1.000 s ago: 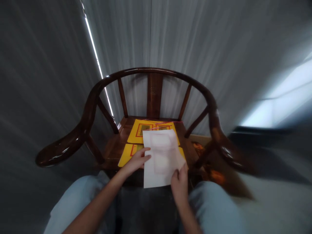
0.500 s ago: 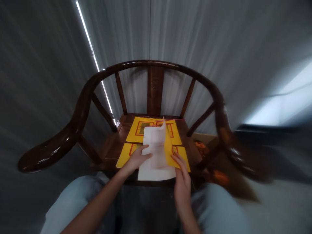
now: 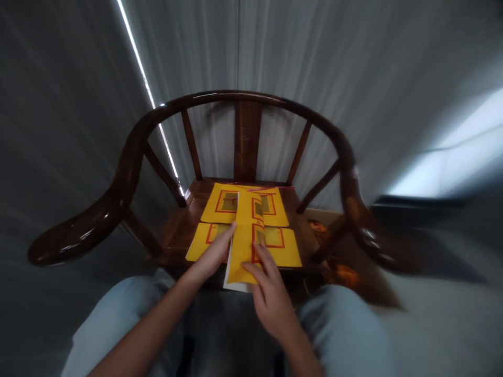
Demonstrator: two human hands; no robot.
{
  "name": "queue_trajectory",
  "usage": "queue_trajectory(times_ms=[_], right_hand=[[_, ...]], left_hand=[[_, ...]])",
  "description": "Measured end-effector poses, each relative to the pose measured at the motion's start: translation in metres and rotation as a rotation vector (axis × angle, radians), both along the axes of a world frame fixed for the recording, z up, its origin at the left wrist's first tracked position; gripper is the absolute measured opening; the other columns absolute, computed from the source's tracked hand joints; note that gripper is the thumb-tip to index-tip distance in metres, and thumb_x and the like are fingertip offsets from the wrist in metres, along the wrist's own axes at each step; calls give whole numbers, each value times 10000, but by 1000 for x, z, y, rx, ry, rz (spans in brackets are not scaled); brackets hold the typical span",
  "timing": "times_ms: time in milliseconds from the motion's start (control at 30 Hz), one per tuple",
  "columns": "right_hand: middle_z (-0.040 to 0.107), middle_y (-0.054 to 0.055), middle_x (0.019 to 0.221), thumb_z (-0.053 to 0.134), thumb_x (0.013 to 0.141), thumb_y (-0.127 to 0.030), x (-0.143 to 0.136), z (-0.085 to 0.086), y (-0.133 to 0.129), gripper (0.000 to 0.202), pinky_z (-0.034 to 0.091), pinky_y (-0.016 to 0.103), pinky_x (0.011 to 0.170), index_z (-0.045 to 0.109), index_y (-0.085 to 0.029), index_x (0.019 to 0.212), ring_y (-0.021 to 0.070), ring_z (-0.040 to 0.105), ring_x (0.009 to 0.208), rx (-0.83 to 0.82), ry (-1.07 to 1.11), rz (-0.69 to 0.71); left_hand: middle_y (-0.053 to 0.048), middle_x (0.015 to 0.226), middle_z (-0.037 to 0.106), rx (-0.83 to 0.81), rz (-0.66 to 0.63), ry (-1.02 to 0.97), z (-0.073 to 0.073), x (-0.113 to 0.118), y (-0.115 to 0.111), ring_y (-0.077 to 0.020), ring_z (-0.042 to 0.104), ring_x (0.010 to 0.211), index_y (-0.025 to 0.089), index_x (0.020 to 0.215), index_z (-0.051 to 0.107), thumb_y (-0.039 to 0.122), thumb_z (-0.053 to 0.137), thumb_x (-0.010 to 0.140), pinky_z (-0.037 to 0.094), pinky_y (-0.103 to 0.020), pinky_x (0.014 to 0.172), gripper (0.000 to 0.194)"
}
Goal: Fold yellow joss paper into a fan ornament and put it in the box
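A yellow sheet of paper [image 3: 243, 246] with a white underside and red-framed print lies folded lengthwise over the chair seat. A strip of its white side [image 3: 233, 284] shows at the bottom left. My left hand [image 3: 218, 251] is closed at the sheet's left edge, fingertips near the fold and partly hidden. My right hand [image 3: 271, 293] holds the folded-over flap near its lower right, thumb and fingers on the yellow face. Beneath lie more yellow printed sheets [image 3: 279, 246] in two rows, with red frames and dull gold squares, partly covered by the folded one.
A dark wooden armchair with a curved rail [image 3: 239, 96] surrounds the seat [image 3: 188, 225]. Thin pink-red sticks or strings [image 3: 271, 188] lie behind the sheets. To the right, a cardboard box [image 3: 377, 293] holds orange items [image 3: 346, 275]. My knees [image 3: 118, 319] flank the seat front.
The sheet's right part has been folded over to the left, so yellow now covers the white face. My right hand moved left with it; my left hand shifted slightly left.
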State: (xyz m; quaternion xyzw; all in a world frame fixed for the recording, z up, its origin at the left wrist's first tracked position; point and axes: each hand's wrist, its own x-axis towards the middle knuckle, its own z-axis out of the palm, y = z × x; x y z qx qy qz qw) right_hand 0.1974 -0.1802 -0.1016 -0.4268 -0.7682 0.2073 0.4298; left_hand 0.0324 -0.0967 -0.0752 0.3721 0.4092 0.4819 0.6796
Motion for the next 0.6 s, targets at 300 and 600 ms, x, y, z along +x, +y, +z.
queue_trajectory(times_ms=[300, 600], right_hand=[[327, 35, 1563, 588, 892, -411, -2, 6, 17, 591, 271, 472, 1176, 397, -326, 1445, 251, 285, 1446, -264, 540, -24], [757, 81, 932, 798, 616, -331, 27, 19, 147, 420, 590, 403, 755, 668, -191, 990, 301, 713, 896, -840, 1142, -49]], left_hand=[[-96, 1055, 730, -11, 235, 119, 15, -7, -6, -247, 718, 821, 185, 1306, 502, 227, 768, 660, 570, -334, 724, 700], [-102, 1245, 650, 228, -119, 162, -9, 2, 4, -272, 626, 1119, 200, 1201, 571, 178, 771, 634, 518, -353, 903, 601]])
